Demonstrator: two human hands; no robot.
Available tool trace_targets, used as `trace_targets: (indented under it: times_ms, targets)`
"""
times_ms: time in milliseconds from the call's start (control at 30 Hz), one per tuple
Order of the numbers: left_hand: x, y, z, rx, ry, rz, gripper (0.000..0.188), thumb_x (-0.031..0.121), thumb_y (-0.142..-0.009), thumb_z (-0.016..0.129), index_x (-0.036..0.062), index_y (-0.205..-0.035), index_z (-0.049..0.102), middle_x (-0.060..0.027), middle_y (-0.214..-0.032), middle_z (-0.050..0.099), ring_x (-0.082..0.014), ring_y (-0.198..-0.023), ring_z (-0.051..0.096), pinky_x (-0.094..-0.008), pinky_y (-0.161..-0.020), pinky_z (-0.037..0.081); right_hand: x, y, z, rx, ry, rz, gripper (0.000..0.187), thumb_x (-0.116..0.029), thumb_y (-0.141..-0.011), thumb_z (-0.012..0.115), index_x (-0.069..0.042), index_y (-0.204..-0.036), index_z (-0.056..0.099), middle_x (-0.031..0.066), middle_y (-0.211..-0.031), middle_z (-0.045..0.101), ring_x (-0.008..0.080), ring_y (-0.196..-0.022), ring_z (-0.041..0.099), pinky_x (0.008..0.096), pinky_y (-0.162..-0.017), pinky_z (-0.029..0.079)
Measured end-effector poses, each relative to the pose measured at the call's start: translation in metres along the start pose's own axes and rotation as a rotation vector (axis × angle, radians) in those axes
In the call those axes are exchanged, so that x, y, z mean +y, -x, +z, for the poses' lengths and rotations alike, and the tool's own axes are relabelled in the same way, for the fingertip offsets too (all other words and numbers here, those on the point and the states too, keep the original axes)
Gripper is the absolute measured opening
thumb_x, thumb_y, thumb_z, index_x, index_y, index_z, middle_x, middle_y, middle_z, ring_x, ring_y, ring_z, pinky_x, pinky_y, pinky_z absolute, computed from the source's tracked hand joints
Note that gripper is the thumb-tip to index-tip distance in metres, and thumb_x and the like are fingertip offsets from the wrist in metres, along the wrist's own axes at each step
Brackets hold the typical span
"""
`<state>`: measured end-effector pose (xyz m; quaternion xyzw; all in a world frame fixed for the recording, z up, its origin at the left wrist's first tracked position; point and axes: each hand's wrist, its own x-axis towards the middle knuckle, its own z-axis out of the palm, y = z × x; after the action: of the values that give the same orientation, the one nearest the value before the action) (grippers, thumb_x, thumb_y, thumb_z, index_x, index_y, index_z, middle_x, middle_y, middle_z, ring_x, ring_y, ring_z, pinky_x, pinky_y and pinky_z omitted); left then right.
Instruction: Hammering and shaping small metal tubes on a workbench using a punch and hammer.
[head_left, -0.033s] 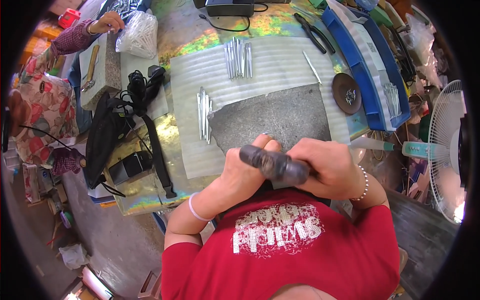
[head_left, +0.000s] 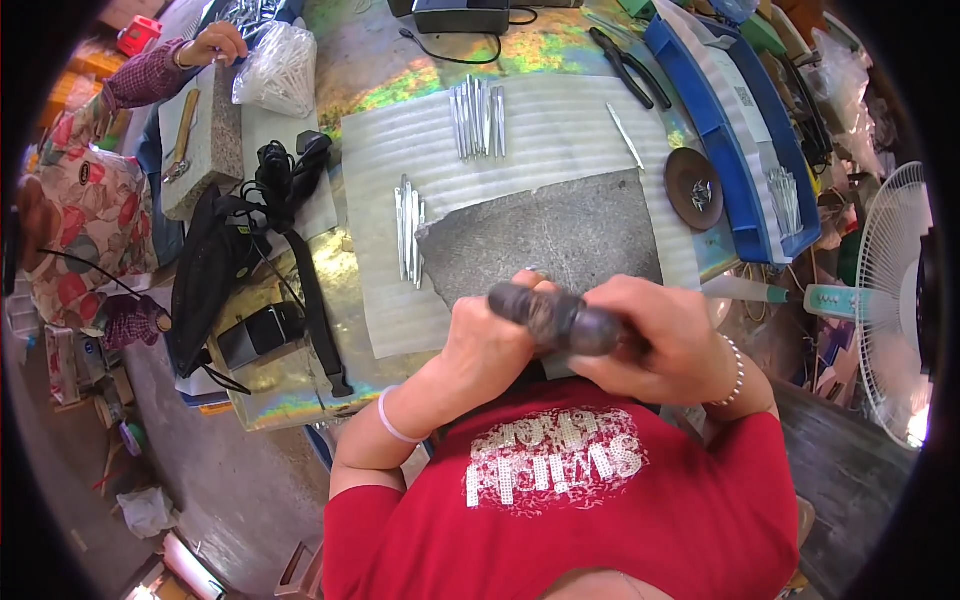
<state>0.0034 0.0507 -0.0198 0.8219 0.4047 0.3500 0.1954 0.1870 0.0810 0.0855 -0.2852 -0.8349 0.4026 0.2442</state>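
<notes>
My right hand (head_left: 665,335) is wrapped round a hammer (head_left: 555,318), whose dark metal head hangs over the near edge of a flat grey stone slab (head_left: 550,225). Close by on the left, my left hand (head_left: 478,340) is closed at the slab's near edge, partly under the hammer head. Whatever its fingers pinch is hidden. Slim silvery metal rods (head_left: 408,232) lie left of the slab, and a second group of rods (head_left: 478,120) lies beyond it. One single thin rod (head_left: 625,135) rests near the slab's far right corner.
White foam sheet (head_left: 385,320) lies under the slab. To the right are a brown dish (head_left: 678,205) with small metal bits, black-handled pliers (head_left: 630,68), a blue bin (head_left: 715,165) and a fan (head_left: 890,300). A black bag (head_left: 215,270) and a co-worker's hand (head_left: 218,45) are at left.
The hammer head and my right hand have shifted slightly to the right. My left hand stays in nearly the same place.
</notes>
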Motion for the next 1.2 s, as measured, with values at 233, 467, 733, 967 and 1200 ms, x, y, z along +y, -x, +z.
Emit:
trace_targets:
  times_ms: [233, 467, 733, 967, 1200]
  targets:
    - [-0.002, 0.002, -0.002, 0.007, 0.043, -0.083, 0.023, -0.002, -0.067, 0.057, 0.0068, -0.088, 0.055, -0.0064, -0.074, 0.051, -0.023, -0.056, 0.058, -0.0336, -0.044, 0.046, -0.015, 0.026, -0.025, 0.023, 0.049, -0.002, 0.046, 0.004, -0.076, 0.063, 0.001, -0.12, 0.048, 0.0155, -0.092, 0.061, 0.0262, -0.072, 0.062, 0.0307, -0.063, 0.05]
    - [-0.002, -0.002, -0.003, 0.034, 0.05, -0.093, 0.019, -0.002, -0.07, 0.058, 0.0073, -0.086, 0.056, -0.0059, -0.074, 0.052, -0.0239, -0.054, 0.057, -0.0327, -0.043, 0.045, -0.02, 0.032, -0.025, -0.005, 0.167, 0.002, 0.045, 0.001, -0.074, 0.065, 0.004, -0.117, 0.051, 0.0168, -0.09, 0.063, 0.0276, -0.071, 0.064, 0.0318, -0.06, 0.052]
    - [-0.001, -0.001, -0.002, 0.038, 0.059, -0.108, 0.018, -0.001, -0.07, 0.058, 0.008, -0.086, 0.057, -0.0056, -0.075, 0.054, -0.0244, -0.053, 0.058, -0.0332, -0.044, 0.046, -0.018, 0.031, -0.027, -0.051, 0.21, -0.076, 0.056, 0.006, -0.068, 0.068, 0.009, -0.121, 0.047, 0.0175, -0.09, 0.062, 0.0246, -0.071, 0.064, 0.0297, -0.057, 0.053]
    - [-0.001, -0.004, -0.001, 0.036, 0.048, -0.097, 0.016, -0.001, -0.073, 0.057, 0.0085, -0.086, 0.056, -0.0057, -0.076, 0.054, -0.0245, -0.052, 0.057, -0.0332, -0.043, 0.046, -0.03, 0.028, -0.024, -0.019, 0.372, -0.022, 0.047, 0.0, -0.069, 0.067, 0.006, -0.113, 0.053, 0.0132, -0.076, 0.061, 0.0209, -0.065, 0.062, 0.0281, -0.049, 0.048]
    - [-0.004, -0.006, -0.003, 0.041, 0.039, -0.114, 0.015, 0.001, -0.074, 0.058, 0.0086, -0.086, 0.056, -0.0063, -0.075, 0.053, -0.0252, -0.051, 0.056, -0.0335, -0.043, 0.045, -0.024, 0.029, -0.028, -0.008, 0.394, -0.082, 0.046, -0.002, -0.073, 0.064, 0.007, -0.117, 0.053, 0.01, -0.075, 0.06, 0.0203, -0.055, 0.059, 0.0268, -0.044, 0.045]
